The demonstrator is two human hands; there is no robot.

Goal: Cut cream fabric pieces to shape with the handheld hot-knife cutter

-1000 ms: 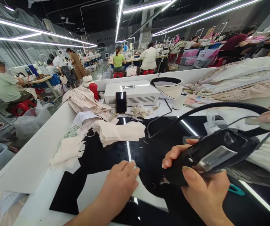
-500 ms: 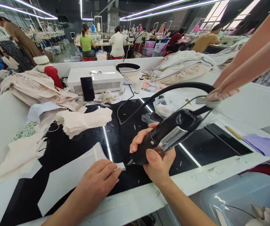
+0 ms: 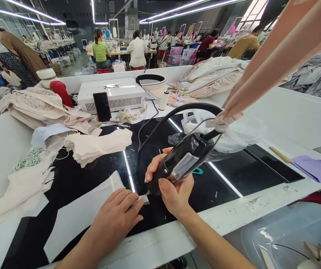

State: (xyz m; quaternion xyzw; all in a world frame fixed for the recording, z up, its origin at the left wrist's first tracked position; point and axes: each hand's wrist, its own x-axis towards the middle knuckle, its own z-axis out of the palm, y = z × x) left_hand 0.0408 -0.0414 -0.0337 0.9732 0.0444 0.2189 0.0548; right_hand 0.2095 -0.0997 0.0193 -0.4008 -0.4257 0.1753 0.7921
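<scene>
My right hand (image 3: 174, 186) is wrapped round a black corded handpiece (image 3: 188, 155) with a silver lever on its side. It leans down to the left, and its thin metal tip reaches the end of a narrow pale strip (image 3: 144, 199). My left hand (image 3: 118, 209) is closed, pressing a white cut fabric piece (image 3: 76, 213) and the strip against the black tabletop (image 3: 149, 228). Whether the strip belongs to that piece is hidden under my fingers. A thick black cable (image 3: 177, 110) arches from the handpiece, tied to a stretched pink fabric band (image 3: 269, 56).
Stacked cream pieces (image 3: 99, 144) lie at the left. A white vented box (image 3: 111, 97), a phone (image 3: 102, 106) and a visor (image 3: 151, 85) stand behind. Purple cloth (image 3: 314, 166) and a plastic bag (image 3: 239, 136) lie at the right. Co-workers sit farther off.
The handpiece in my right hand has moved left, its tip now over the strip's end. A small teal object has come into sight behind it. My left hand stays on the white piece.
</scene>
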